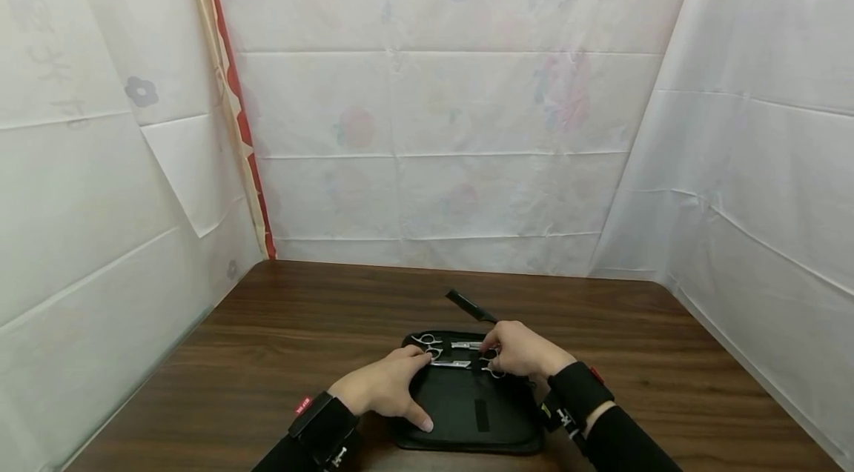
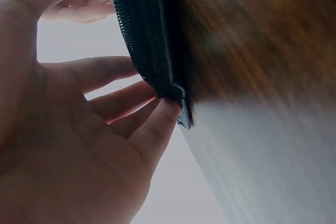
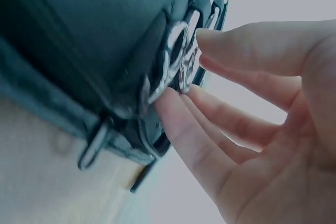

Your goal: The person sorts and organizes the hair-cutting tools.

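Observation:
A black zip case (image 1: 447, 405) lies open on the table, in front of me. Two pairs of silver scissors are strapped across its far part, pointing opposite ways. The handles of the farther scissors (image 1: 428, 339) are on the left, near my left fingertips. My left hand (image 1: 390, 385) rests spread along the case's left side, its fingertips against the toothed zip edge (image 2: 126, 30) in the left wrist view. My right hand (image 1: 523, 350) pinches the handles of the nearer scissors (image 1: 454, 364); thumb and fingers surround the finger rings (image 3: 176, 43) in the right wrist view.
A black comb-like tool (image 1: 467, 304) sticks out beyond the case, partly hidden by my right hand. The brown wooden table (image 1: 300, 331) is bounded by white sheets (image 1: 434, 198) at the back and both sides. A zip pull (image 3: 94, 145) hangs at the case's edge.

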A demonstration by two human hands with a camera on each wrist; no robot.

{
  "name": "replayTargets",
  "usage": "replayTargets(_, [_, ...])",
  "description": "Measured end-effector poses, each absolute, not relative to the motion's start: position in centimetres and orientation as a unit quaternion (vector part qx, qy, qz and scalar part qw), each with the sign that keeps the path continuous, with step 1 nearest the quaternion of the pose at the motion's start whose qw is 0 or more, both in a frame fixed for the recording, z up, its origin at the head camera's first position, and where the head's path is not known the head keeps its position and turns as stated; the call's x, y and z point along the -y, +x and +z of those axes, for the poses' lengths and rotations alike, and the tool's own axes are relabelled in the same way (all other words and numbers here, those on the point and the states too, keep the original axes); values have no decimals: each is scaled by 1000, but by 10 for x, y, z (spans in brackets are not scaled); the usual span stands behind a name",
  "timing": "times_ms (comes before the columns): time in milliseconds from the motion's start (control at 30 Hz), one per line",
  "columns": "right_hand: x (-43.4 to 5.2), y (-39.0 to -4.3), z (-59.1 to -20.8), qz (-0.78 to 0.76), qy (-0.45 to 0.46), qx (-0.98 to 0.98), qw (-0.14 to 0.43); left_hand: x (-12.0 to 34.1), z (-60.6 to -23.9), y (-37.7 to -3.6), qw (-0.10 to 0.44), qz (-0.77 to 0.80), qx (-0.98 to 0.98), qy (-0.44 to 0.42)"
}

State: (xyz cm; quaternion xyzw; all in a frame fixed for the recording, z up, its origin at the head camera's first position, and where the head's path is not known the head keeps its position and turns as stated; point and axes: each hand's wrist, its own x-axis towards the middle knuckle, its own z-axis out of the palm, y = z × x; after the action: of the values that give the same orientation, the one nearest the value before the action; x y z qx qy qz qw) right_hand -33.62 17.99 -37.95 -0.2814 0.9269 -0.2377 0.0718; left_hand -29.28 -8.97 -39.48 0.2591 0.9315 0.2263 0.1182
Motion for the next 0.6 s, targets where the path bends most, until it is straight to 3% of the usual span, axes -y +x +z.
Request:
replayTargets(267, [-181,-341,-372,-230,-282,-926,98,89,-394,-293,120,224,-933,256])
replayTargets(600, [-183,-353,-365,-247,-269,-930,46,88,-393,-292,119,221,-933,257])
